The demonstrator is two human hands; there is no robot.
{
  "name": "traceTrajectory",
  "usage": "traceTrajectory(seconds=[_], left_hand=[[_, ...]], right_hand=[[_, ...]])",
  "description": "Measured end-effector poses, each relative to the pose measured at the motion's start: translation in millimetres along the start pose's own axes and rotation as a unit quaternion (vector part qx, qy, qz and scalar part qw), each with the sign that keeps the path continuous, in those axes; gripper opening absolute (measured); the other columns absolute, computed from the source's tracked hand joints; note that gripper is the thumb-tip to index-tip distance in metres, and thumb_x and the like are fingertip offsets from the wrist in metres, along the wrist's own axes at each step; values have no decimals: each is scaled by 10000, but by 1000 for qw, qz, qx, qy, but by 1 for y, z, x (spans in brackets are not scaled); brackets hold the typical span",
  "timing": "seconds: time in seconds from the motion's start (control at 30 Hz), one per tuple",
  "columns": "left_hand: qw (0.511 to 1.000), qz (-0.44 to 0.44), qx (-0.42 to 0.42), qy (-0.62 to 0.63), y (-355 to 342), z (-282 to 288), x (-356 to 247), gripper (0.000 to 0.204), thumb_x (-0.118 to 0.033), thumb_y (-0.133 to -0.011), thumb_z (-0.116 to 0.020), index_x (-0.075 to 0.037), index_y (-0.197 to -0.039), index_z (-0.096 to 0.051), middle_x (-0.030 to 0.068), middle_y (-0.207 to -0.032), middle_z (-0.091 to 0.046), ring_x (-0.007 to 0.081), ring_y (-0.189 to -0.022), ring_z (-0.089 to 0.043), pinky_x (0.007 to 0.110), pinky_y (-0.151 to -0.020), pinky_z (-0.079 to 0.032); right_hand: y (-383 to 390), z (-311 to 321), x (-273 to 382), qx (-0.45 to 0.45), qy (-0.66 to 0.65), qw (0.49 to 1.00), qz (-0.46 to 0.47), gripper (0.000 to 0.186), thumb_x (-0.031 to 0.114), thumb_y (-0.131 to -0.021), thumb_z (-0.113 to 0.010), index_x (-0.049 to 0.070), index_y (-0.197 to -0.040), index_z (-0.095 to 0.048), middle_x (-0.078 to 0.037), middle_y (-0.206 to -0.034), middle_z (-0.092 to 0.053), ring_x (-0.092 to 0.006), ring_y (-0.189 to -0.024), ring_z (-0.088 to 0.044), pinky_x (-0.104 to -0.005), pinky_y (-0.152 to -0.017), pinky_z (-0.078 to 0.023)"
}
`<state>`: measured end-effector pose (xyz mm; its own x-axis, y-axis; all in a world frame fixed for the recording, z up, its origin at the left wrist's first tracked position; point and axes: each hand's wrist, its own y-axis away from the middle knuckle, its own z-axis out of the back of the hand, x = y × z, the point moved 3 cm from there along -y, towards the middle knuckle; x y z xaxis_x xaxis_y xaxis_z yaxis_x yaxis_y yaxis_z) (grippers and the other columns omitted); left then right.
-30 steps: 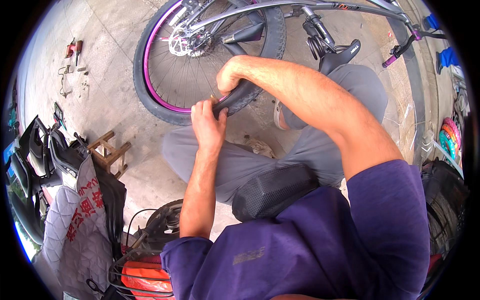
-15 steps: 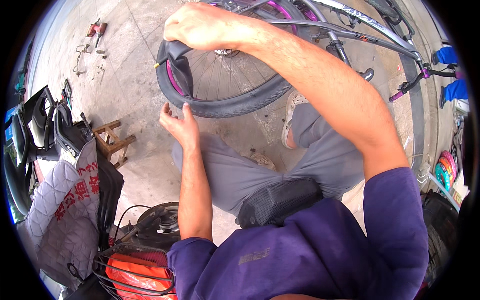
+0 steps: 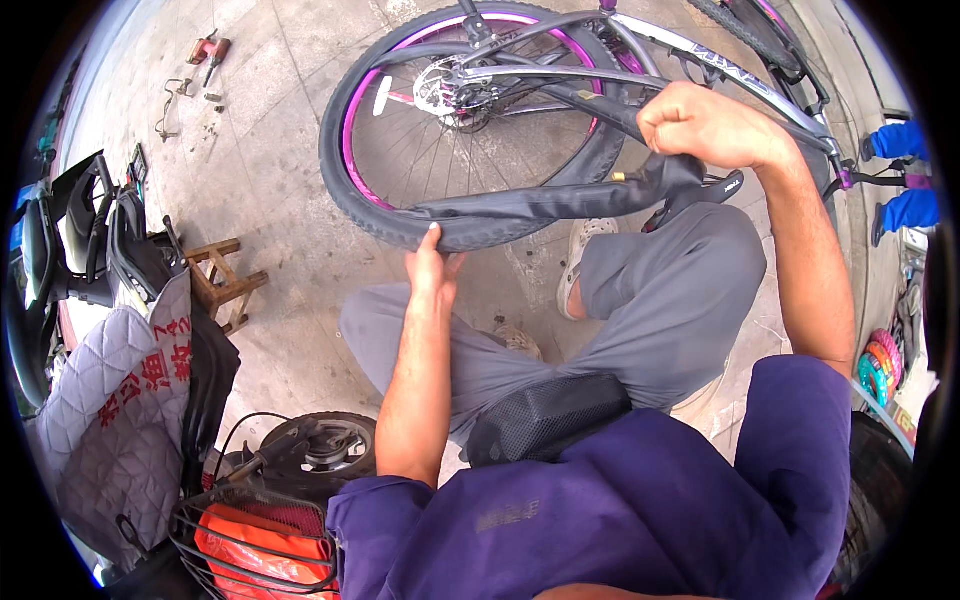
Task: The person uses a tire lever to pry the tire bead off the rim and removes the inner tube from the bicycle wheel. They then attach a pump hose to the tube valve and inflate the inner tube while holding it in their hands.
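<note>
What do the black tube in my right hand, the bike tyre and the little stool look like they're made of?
The tube looks like soft rubber, smooth with a dull sheen: it creases and bends limply. The tyre seems matte black rubber, with knobbly tread. The stool is probably bare wood, judging by its brown bars.

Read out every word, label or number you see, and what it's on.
Places and colours only, not the wording:
Quilted cover: large red characters.
Bike frame: large dark lettering.
Bike seat: white lettering, too small to read.
Purple shirt: faded print, too blurred to read.
Inner tube: none I can make out.
</note>
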<state>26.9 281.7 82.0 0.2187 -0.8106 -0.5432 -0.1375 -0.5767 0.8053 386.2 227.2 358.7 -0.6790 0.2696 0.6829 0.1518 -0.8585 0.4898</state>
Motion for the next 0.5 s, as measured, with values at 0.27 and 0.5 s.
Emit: traceTrajectory(seconds=[0.27, 0.5], left_hand=[[979, 132, 145, -59, 86, -80, 65, 382, -193, -981, -724, 3, -1273, -572, 129, -1185, -633, 232, -1007, -659, 409, -877, -600], [695, -468, 68, -542, 66, -50, -48, 632, -219, -830, -833, 24, -1350, -569, 243, -1300, -602, 394, -1295, -520, 478, -1116, -419]], right_hand=[[-77, -84, 9, 28, 295, 955, 13, 433, 285, -873, -715, 3, -1198, -669, -182, -1219, -674, -364, -1179, -633, -489, -994, -518], [-162, -130, -44, 147, 387, 910, -18, 349, 303, -896, -742, 85, -1168, -721, -154, -1137, -723, -352, -1144, -673, -468, -973, -541]])
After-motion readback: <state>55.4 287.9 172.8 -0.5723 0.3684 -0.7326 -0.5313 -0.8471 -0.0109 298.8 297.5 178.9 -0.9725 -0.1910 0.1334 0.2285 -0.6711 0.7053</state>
